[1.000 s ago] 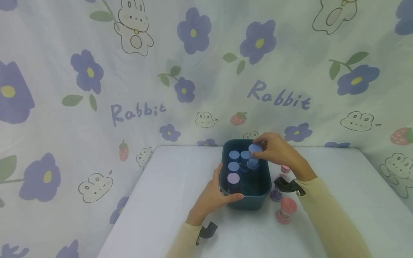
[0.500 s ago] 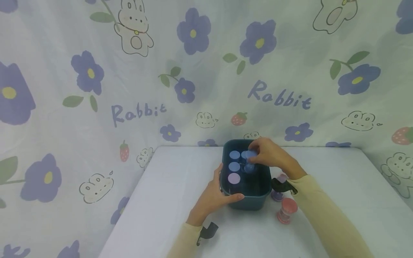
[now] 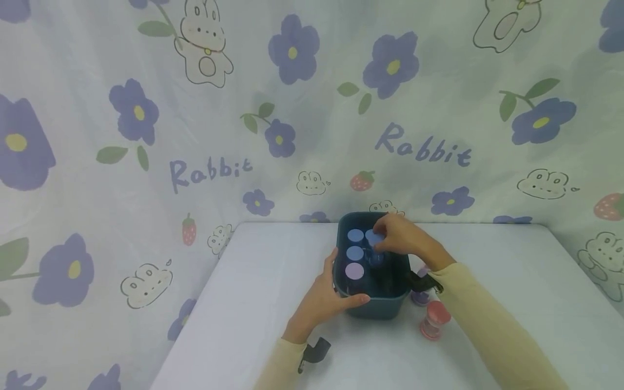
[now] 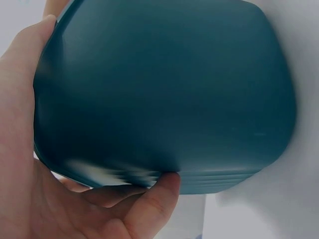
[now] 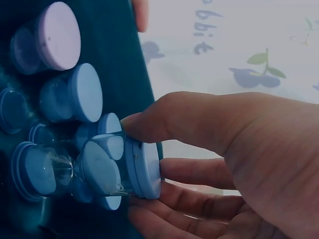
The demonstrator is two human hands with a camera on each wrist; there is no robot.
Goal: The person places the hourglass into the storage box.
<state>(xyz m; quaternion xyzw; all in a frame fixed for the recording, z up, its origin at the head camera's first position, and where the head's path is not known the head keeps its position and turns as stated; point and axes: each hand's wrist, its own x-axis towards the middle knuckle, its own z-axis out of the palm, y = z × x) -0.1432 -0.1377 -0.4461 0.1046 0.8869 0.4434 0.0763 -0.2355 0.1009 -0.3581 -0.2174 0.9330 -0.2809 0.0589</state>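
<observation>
My right hand (image 3: 408,237) pinches a blue-capped hourglass (image 5: 145,169) by its top cap, thumb on one side and fingers on the other. It is inside a dark teal bin (image 3: 372,310), held low among other hourglasses. Along the bin's left side stand two blue hourglasses (image 3: 355,253) and a lilac one (image 3: 354,271). Another blue hourglass lies partly hidden behind the held one in the right wrist view. My left hand (image 3: 317,295) grips the bin's near left corner, thumb across the front rim and fingers around the side wall (image 4: 164,89).
To the right of the bin, a pink hourglass (image 3: 435,320) stands on the white table (image 3: 263,281). A purple hourglass (image 3: 420,297) beside it is partly covered by the right wrist strap. A curtain (image 3: 322,119) printed with flowers and rabbits hangs behind the table.
My right hand has moved left and lowered the blue hourglass deeper into the bin, beside the other blue ones. My left hand keeps its hold on the bin.
</observation>
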